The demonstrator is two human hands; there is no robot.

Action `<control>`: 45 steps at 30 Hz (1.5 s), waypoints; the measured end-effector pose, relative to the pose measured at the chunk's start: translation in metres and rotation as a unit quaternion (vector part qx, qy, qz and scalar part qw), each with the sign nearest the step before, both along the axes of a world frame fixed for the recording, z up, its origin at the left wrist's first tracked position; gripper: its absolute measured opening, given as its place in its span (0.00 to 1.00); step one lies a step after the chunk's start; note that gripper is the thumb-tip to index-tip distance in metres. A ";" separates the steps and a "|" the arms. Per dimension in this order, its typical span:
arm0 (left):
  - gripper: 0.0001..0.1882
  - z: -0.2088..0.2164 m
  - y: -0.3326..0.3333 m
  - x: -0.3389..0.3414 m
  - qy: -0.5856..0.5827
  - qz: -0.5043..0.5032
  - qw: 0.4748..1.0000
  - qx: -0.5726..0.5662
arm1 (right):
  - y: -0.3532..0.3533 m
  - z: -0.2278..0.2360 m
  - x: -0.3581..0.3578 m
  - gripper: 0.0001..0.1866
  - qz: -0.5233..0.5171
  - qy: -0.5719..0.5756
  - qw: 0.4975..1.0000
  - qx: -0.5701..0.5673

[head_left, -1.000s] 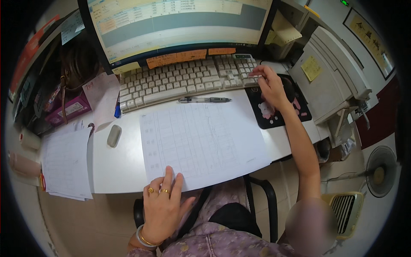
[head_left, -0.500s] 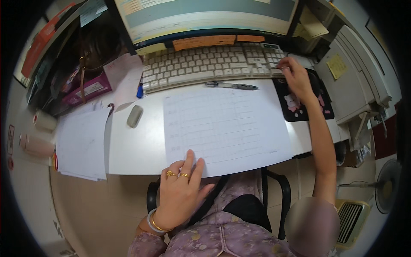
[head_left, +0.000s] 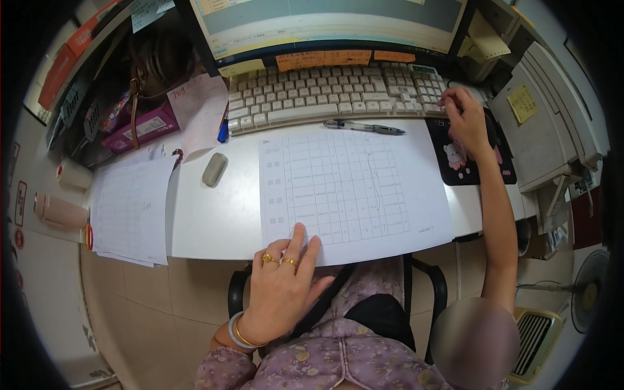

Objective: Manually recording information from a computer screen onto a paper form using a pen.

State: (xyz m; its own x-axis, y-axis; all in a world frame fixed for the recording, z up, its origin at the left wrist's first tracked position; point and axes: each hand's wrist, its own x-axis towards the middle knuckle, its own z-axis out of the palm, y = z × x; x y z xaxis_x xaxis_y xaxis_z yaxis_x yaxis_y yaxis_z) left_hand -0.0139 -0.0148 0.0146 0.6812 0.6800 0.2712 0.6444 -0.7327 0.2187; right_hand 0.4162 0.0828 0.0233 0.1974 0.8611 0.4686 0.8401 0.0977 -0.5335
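Observation:
A white sheet with a printed table [head_left: 351, 188] lies on the desk in front of me. My left hand [head_left: 281, 286], wearing rings and bracelets, rests its outstretched fingertips on the sheet's lower left edge. My right hand [head_left: 469, 123] holds nothing; its bent fingers reach over the number pad of the off-white keyboard [head_left: 292, 116]. Beneath its wrist is a black mouse pad [head_left: 456, 174] with a pink and white picture. Between keyboard and sheet lies a clear-barrelled pen [head_left: 364, 127]. A small grey-green oval object [head_left: 214, 170] sits left of the sheet.
Behind the keyboard stands a lit monitor [head_left: 325, 29] with orange notes under it. More papers [head_left: 123, 214] overhang the desk's left edge, near a pink bottle [head_left: 60, 211]. A purple box [head_left: 144, 130] and a brown bag are at the back left; a pale machine [head_left: 549, 97] is at right.
The whole view has shifted slightly, with things sitting a little further right in it. Both hands keep nearly the same places on the sheet and at the number pad.

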 end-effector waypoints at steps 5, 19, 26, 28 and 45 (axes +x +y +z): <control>0.34 0.000 0.000 0.001 0.006 0.002 1.000 0.000 | 0.009 -0.007 -0.003 0.10 0.006 -0.063 0.996 0.058; 0.33 0.000 -0.001 0.001 0.007 0.002 1.000 -0.003 | 0.008 -0.001 -0.011 0.11 0.025 -0.091 0.995 0.021; 0.33 0.000 -0.001 0.001 0.008 -0.001 1.000 -0.005 | 0.004 -0.002 -0.004 0.10 -0.031 -0.072 0.994 0.069; 0.33 0.000 -0.001 0.000 0.007 0.001 1.000 -0.004 | 0.000 -0.001 -0.007 0.11 -0.018 -0.005 0.997 0.076; 0.34 0.001 0.000 0.004 0.003 -0.004 1.000 -0.001 | -0.004 0.005 -0.009 0.09 0.006 -0.127 0.990 0.064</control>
State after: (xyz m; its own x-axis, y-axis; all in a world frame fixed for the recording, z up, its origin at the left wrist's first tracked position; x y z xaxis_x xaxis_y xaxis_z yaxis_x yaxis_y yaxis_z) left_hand -0.0098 -0.0149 0.0153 0.6879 0.6756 0.2653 0.6407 -0.7370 0.2155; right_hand 0.4069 0.0783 0.0283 0.0487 0.7926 0.6078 0.9437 0.1629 -0.2880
